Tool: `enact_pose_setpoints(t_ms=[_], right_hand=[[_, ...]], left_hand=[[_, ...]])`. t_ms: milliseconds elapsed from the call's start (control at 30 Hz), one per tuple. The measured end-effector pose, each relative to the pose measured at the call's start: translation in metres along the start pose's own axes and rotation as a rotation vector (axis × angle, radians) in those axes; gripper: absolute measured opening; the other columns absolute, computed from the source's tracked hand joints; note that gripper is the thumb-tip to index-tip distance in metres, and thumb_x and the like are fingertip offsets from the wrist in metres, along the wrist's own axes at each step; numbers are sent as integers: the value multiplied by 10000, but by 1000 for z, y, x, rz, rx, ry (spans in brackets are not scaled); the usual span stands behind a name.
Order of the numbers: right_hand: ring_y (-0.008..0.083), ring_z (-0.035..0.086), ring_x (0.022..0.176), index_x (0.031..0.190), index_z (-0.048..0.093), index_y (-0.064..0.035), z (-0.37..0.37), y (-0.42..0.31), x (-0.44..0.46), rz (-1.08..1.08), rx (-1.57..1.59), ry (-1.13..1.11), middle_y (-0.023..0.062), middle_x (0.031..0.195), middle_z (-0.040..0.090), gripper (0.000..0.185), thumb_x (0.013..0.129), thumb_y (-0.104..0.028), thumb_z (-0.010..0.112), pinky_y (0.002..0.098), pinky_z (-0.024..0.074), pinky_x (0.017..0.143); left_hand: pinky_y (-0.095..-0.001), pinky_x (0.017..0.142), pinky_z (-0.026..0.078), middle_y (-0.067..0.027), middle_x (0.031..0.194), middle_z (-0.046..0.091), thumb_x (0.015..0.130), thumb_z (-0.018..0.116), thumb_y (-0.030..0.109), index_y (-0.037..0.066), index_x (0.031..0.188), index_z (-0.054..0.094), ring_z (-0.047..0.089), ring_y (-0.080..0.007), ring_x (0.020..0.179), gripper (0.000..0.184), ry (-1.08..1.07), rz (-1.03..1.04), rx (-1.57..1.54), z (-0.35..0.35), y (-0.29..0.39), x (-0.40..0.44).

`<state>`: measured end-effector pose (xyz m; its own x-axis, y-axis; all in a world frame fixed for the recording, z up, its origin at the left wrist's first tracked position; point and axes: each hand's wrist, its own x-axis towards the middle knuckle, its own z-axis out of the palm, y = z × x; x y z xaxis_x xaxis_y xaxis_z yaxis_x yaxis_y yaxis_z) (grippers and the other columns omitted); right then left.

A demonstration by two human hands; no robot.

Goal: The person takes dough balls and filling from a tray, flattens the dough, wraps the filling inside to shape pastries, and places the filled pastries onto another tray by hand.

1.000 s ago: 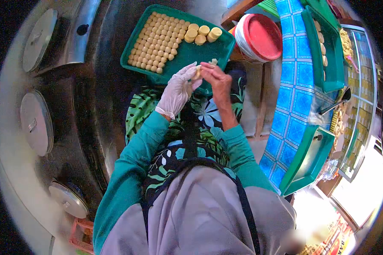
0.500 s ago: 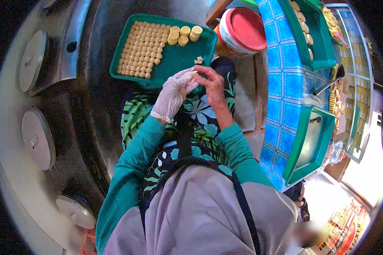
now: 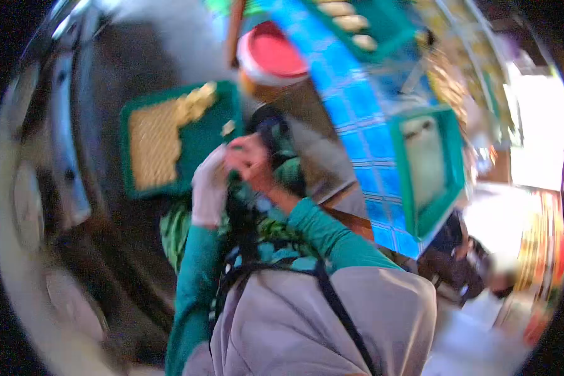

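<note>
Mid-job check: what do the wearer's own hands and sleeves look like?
The left hand wears a whitish glove; the right hand is bare. The left sleeve and right sleeve are teal-green, the right ending short of the wrist. Blur hides finer detail.

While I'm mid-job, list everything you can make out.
Work tray: one, green, centre left
Small pieces: too blurred to count, tan, tray's left
Thicker pieces: uncountable, yellowish, tray's far edge
Scrap: one, whitish, tray's right
Bucket: one, red lid, beyond tray
Table cover: one, blue, right
Table trays: two, green, on cover
Long pieces: at least three, pale, farther table tray
Lids: at least two, grey, left
Other person: one, dark clothes, lower right
Left hand: one, white glove, beside tray
Right hand: one, bare, by left hand
</note>
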<state>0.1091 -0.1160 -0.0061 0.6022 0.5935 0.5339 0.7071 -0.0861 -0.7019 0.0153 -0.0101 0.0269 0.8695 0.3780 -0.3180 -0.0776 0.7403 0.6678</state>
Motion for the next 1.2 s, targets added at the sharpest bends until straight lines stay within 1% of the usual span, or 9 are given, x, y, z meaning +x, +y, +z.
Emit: enact_pose_setpoints(t_ms=[67,300,433,533,833,967,1000,1100,1200], right_hand=[[246,614,976,825,732,-54,15,14,-13,242,273,74,87,996,683,122,778,-164,709,378,461,901],[157,625,837,856,712,-46,16,0,3,928,743,144,36,839,685,134,737,-103,739,324,489,806],[243,591,879,825,706,-61,21,8,2,284,-4,192,73,877,645,170,723,-180,771,382,470,823],[295,538,902,794,682,-79,11,-12,6,-89,-250,219,98,949,595,197,747,-267,720,472,433,841],[325,506,1098,1004,687,-96,28,-4,1,4,-206,136,113,1130,589,222,843,-248,664,453,396,970],[351,479,1176,1140,665,-142,59,-35,13,-113,-174,35,127,1303,530,289,892,-270,592,496,345,1035],[345,462,1227,1182,640,-125,119,-53,19,256,-425,210,148,1352,499,322,907,-280,574,511,288,1083],[264,293,1403,1501,309,-161,69,-34,12,216,-23,-167,136,1526,324,532,998,-314,390,470,193,1143],[281,336,1352,1485,302,-50,46,-46,45,196,310,-15,143,1510,345,548,1026,-348,331,425,214,1120]], left_hand=[[-349,1014,426,-128,1231,612,922,529,14,-26,1160,624,559,-228,1170,259,-140,141,332,16,10,-8],[-309,1031,383,-126,1227,588,975,466,164,-63,1186,574,561,-188,1131,328,-76,-5,114,13,-7,5],[-303,1016,403,-115,1247,568,986,466,167,-61,1235,546,553,-179,1143,346,-149,220,614,-9,-15,11],[-292,1006,418,-111,1246,569,983,479,145,-66,1289,505,548,-179,1158,372,-161,-30,-37,-20,-13,15],[-315,982,454,-166,1314,513,997,480,206,-62,1323,443,543,-214,1154,423,-135,43,31,-1,-2,8],[-332,970,464,-152,1324,506,1010,451,238,-33,1362,419,551,-215,1139,446,-73,409,453,-21,-5,19],[-331,970,463,-148,1318,509,1010,449,240,-31,1362,418,551,-217,1136,445,-73,373,408,-17,-4,20],[-330,969,460,-136,1299,520,1012,445,245,-23,1362,416,552,-222,1126,442,-95,277,305,-1,3,15],[-329,969,457,-125,1280,530,1013,440,250,-16,1362,414,552,-228,1117,439,-118,235,286,11,17,7]])
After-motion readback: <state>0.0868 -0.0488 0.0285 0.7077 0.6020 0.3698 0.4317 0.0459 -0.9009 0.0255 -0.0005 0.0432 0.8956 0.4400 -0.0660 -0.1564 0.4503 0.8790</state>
